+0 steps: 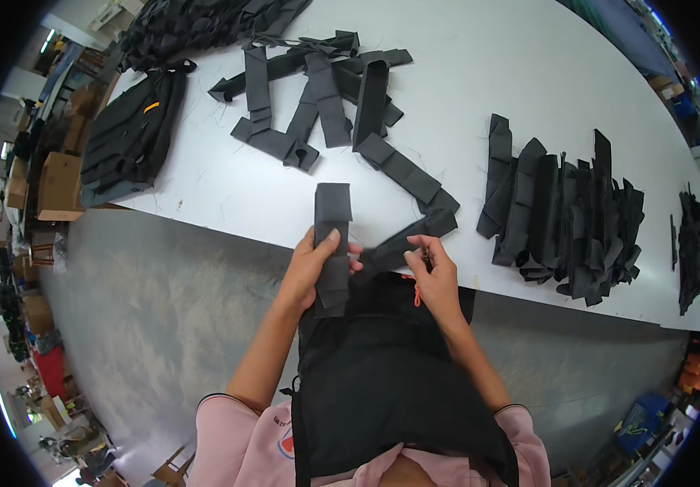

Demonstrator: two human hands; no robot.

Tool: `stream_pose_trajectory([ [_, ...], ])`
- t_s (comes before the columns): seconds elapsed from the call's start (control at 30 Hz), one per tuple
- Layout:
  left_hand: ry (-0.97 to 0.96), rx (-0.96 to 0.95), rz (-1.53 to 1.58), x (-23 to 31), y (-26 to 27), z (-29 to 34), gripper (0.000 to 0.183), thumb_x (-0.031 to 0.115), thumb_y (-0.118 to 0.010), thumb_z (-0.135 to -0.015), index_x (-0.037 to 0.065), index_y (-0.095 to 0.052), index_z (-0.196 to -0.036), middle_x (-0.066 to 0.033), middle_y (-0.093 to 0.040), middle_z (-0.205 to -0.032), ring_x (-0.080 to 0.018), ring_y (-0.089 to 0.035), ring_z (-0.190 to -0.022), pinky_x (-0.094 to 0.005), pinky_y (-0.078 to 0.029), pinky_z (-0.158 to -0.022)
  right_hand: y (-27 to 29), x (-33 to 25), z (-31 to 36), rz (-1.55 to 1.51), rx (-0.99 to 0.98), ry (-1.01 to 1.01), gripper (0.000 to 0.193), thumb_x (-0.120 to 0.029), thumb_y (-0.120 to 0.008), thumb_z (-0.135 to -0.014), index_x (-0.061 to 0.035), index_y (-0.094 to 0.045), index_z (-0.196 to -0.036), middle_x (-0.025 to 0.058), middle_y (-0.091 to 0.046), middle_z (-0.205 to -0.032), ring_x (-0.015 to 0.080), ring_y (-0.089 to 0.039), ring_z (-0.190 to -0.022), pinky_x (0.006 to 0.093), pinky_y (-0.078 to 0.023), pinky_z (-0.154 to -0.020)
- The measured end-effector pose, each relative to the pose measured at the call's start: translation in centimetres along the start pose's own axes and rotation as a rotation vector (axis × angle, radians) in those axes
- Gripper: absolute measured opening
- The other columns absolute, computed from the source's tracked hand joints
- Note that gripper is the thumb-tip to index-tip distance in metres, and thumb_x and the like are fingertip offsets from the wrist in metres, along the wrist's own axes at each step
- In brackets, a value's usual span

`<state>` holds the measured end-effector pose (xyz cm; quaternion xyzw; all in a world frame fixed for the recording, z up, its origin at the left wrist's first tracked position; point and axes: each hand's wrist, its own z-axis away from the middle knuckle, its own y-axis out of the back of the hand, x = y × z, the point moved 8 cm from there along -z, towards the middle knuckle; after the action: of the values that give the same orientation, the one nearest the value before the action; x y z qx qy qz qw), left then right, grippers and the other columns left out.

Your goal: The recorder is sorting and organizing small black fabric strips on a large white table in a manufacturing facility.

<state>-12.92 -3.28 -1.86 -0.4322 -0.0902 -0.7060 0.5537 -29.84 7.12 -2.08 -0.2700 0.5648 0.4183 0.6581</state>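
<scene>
My left hand [309,266] is closed around a black fabric strip [334,213], which stands up above the thumb and hangs below the palm over my apron. To its right, my right hand [436,277] is curled with thumb and forefinger close together. A small dark thing shows in its palm, too hidden to name, and an orange cord [416,294] dangles beside it. Just beyond the fingers, another folded black strip [415,235] lies across the table edge. It meets a longer strip [403,169] leading to a loose heap of strips [330,97].
A white table [447,97] spreads ahead. On it, a black backpack [135,134] lies at the left and a dark fabric pile [204,28] behind. Stacked black strips [565,215] stand at the right, with another dark bundle [693,252] farther right. My black apron [382,373] hangs below.
</scene>
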Motion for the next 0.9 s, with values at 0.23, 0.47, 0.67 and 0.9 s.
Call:
stream_pose_trajectory([
  [0.23, -0.038, 0.174, -0.077, 0.1, 3.5, 0.8, 0.031, 0.024, -0.053, -0.093, 0.000, -0.045, -0.110, -0.0124, -0.059, -0.088, -0.0220, -0.065, -0.070, -0.0301, -0.054, -0.059, -3.1, -5.5, 1.0, 0.607, -0.040, 0.378, 0.028, -0.011, -0.066, -0.078, -0.0088, -0.056, -0.104, 0.0058, -0.055, -0.088, 0.0221, -0.058, -0.067, 0.0325, -0.045, -0.056],
  [0.47, -0.050, 0.157, -0.042, 0.6, 3.4, 2.0, 0.029, 0.023, -0.054, -0.092, 0.000, -0.046, -0.109, -0.0117, -0.060, -0.088, -0.0214, -0.065, -0.068, -0.0296, -0.054, -0.058, -8.9, -7.6, -0.7, 0.882, -0.178, 0.683, 0.025, -0.013, -0.067, -0.073, -0.0097, -0.057, -0.096, 0.0051, -0.052, -0.084, 0.0232, -0.057, -0.064, 0.0326, -0.044, -0.057],
  [0.67, -0.077, 0.167, -0.043, 1.1, 3.4, 2.7, 0.026, 0.021, -0.054, -0.092, 0.001, -0.047, -0.106, -0.0118, -0.061, -0.082, -0.0212, -0.064, -0.064, -0.0310, -0.054, -0.058, -10.4, -7.1, -1.1, 0.888, -0.216, 0.697, 0.019, -0.005, -0.061, -0.069, -0.0077, -0.056, -0.087, 0.0069, -0.052, -0.080, 0.0229, -0.060, -0.061, 0.0343, -0.045, -0.053],
  [0.9, -0.535, 0.252, -0.853, 7.5, 0.7, -0.4, 0.039, 0.022, -0.064, -0.081, -0.004, -0.054, -0.108, -0.0153, -0.061, -0.090, -0.0275, -0.060, -0.083, -0.0351, -0.046, -0.072, -1.8, -2.0, -1.2, 0.244, -0.074, 0.160, 0.022, -0.013, -0.068, -0.078, -0.0059, -0.059, -0.096, 0.0058, -0.059, -0.085, 0.0188, -0.057, -0.057, 0.0308, -0.046, -0.054],
])
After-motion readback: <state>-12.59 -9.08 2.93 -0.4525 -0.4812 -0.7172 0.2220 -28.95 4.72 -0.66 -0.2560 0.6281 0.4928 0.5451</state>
